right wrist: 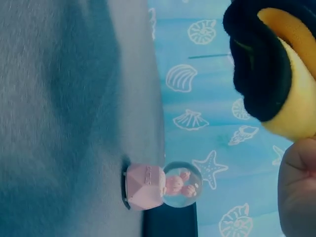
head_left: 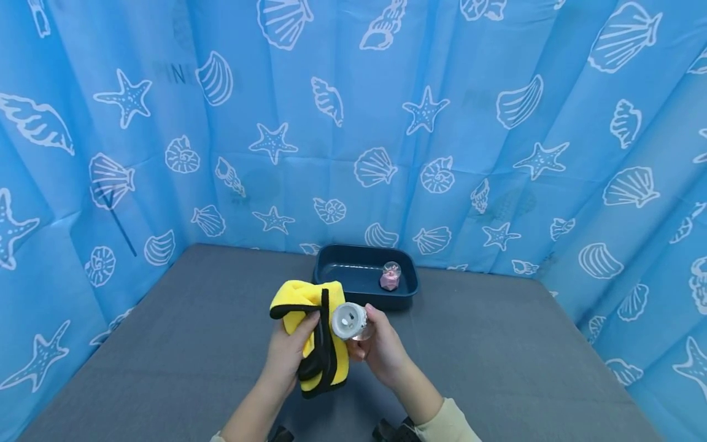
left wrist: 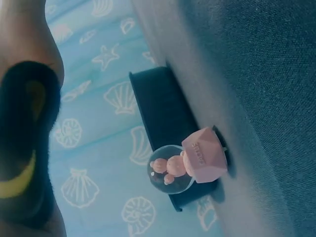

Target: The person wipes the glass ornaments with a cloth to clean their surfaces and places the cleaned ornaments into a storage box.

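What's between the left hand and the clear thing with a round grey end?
A yellow cloth with black edging, gripped by the left hand, is between them; the head view shows it.

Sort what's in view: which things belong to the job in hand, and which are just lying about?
In use:
cloth, in left hand
clear item, in right hand

Lying about, possibly still related:
tray
tray globe
front globe
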The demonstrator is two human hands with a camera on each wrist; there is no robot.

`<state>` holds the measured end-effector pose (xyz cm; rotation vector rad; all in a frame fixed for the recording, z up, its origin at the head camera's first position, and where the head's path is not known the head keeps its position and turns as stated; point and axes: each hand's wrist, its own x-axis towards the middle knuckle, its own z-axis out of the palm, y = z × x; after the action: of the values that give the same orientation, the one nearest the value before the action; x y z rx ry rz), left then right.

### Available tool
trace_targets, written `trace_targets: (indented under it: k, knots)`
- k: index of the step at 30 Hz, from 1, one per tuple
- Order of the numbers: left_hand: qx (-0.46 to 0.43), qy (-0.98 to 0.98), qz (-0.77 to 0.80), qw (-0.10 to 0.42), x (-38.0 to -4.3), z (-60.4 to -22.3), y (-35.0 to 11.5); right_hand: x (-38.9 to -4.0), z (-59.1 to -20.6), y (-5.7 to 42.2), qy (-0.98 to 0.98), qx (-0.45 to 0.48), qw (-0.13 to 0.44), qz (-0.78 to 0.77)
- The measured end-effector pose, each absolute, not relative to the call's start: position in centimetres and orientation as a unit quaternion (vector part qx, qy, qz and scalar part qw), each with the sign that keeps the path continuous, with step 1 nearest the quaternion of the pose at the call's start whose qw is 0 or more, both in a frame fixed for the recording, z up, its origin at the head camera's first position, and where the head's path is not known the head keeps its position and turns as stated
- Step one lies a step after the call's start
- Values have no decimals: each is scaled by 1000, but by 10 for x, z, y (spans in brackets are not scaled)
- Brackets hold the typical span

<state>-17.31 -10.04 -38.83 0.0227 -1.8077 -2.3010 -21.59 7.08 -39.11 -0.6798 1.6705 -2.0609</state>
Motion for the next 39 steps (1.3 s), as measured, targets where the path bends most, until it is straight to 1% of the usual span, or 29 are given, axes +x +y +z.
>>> trace_targets:
  k: [2,9,11,17,20,24,30,36,39]
  knots:
    - [0,-616,-781,106,-172,-388,-101,-217,-390,71,599,-240,199,-737]
    - [-5,-670,-737,86,-172,-381,-97,-215,-392,71,615,-243,164,-732]
    - [-16,-670,-738,83,-172,-380,-97,-214,-392,71,611,-242,162,-736]
    - [-36,-660,-747,65,-172,-383,-99,-213,-390,71,600,-227,193,-743]
    - [-23,-664,-745,66,-171,-385,-101,-214,-389,72,591,-212,213,-749]
    - [-13,-661,-747,73,-171,-385,-103,-215,-387,73,591,-197,216,-752]
    - [-32,-660,-746,82,-171,-380,-101,-213,-385,72,614,-185,200,-741]
    - [-27,-681,-727,83,-171,-379,-95,-213,-384,68,652,-178,144,-723]
    - [-38,-696,-713,81,-171,-381,-94,-212,-384,67,665,-167,134,-715]
